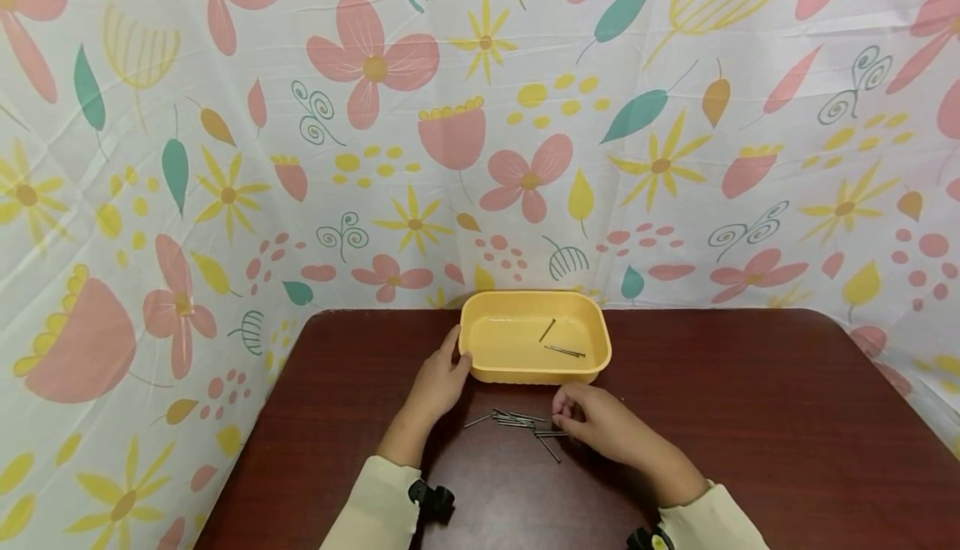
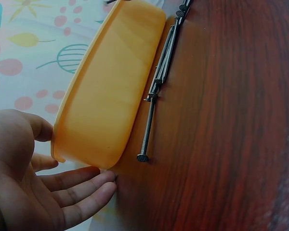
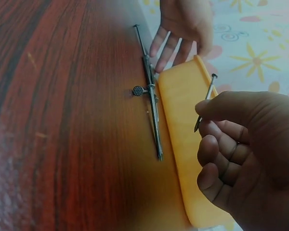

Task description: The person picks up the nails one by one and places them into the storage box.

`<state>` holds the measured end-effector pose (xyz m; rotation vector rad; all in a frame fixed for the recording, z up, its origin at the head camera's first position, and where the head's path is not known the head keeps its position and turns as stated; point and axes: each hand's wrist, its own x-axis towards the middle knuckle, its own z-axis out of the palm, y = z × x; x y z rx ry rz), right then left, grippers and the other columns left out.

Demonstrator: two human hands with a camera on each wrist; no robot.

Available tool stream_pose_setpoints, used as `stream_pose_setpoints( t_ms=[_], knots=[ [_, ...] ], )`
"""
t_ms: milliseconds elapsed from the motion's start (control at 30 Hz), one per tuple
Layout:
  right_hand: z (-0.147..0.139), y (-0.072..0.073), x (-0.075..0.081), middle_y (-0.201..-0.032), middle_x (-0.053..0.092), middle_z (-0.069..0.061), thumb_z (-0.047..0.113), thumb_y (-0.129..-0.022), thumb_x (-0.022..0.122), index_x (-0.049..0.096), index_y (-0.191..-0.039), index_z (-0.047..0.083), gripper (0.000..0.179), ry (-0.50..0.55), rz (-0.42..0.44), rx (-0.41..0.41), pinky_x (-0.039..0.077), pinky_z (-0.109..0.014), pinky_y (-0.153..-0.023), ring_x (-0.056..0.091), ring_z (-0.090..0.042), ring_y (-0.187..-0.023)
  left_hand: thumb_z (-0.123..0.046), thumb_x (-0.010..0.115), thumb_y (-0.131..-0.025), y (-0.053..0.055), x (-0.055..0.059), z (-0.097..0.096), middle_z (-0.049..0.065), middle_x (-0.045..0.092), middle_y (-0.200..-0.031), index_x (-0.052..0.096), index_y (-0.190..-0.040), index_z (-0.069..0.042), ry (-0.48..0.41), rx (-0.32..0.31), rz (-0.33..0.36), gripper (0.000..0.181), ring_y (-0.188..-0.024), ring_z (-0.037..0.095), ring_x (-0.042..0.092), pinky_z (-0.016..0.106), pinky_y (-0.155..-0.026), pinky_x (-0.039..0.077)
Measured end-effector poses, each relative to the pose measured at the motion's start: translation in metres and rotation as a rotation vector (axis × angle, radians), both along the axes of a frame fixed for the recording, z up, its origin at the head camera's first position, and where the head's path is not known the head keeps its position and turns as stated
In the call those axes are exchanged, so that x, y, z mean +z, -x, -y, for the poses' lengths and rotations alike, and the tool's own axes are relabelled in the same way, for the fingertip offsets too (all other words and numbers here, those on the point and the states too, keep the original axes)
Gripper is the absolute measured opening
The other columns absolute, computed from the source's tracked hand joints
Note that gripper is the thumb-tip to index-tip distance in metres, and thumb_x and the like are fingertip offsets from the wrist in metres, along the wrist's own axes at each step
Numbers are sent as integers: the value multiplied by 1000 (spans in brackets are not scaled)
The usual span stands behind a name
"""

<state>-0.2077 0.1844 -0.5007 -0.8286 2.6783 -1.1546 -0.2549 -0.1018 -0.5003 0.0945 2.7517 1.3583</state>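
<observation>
So the right hand (image 1: 600,423) has a nail (image 3: 210,90) pinched upright-ish, left hand's (image 1: 437,382) relaxed fingers touch the yellow tray's (image 1: 525,374) left end. Few nails (image 1: 564,352) inside, loose pile (image 1: 516,422) on the surface (image 1: 750,400) just in front.

Tray (image 1: 487,350): standing on the table (image 1: 750,417) before the cloth (image 1: 525,117)
Inner nails (image 1: 565,352): lying in its right half
Loose nails (image 1: 514,422): lying before the tray
Left hand (image 1: 438,382): touching the tray's left end
Right hand (image 1: 603,427): hovering right of loose nails
</observation>
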Motion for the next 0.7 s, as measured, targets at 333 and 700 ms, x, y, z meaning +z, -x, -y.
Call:
stream_pose_setpoints(
  t_ms=[333, 700],
  knots=[
    [2, 3, 3, -80, 59, 10, 14, -97, 67, 62, -93, 18, 8, 27, -51, -37, 48, -21, -62, 53, -1, -68, -36, 45, -106, -1, 0, 0, 7, 55, -85, 22, -163, -23, -11, -2, 11, 62, -59, 16, 51, 34, -65, 44],
    [5, 6, 11, -80, 60, 11, 11, -95, 68, 60, -96, 20, 12, 80, -100, -113, 51, -22, -66, 56, 0, -68, -36, 45, -106, 0, -1, 0, 6, 56, -87, 22, -163, -23, -7, -5, 1, 62, -62, 16, 53, 34, -67, 45]
  ],
)
